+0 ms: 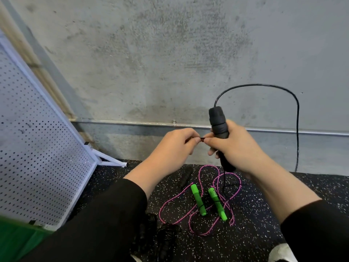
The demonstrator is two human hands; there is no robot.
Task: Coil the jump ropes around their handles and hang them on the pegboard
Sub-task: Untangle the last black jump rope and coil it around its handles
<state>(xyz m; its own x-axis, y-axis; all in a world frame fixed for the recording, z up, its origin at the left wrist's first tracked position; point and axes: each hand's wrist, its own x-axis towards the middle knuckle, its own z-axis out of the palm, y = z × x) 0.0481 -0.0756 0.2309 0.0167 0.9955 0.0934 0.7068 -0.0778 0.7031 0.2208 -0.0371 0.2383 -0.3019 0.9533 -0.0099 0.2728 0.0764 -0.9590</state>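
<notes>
The right hand (pixel 232 146) grips a black handle (pixel 219 123) in front of the grey wall (pixel 151 53), fingers curled round its middle. The handle stands nearly upright, its long axis vertical with a slight lean to the left at the top. From its top end a black rope (pixel 279 87) goes up, arches to the right and falls down along the wall to the floor (pixel 255 233). The left hand (pixel 175 144) is just beside the right one and pinches a short dark piece, probably rope, between thumb and fingers; I cannot tell exactly what it is. On the speckled floor below the hands lie two green handles (pixel 198 200), almost parallel, their upper ends pointing to the wall, with a pink rope (pixel 170 203) in loose loops around them. A white pegboard (pixel 37 148) leans at the left
</notes>
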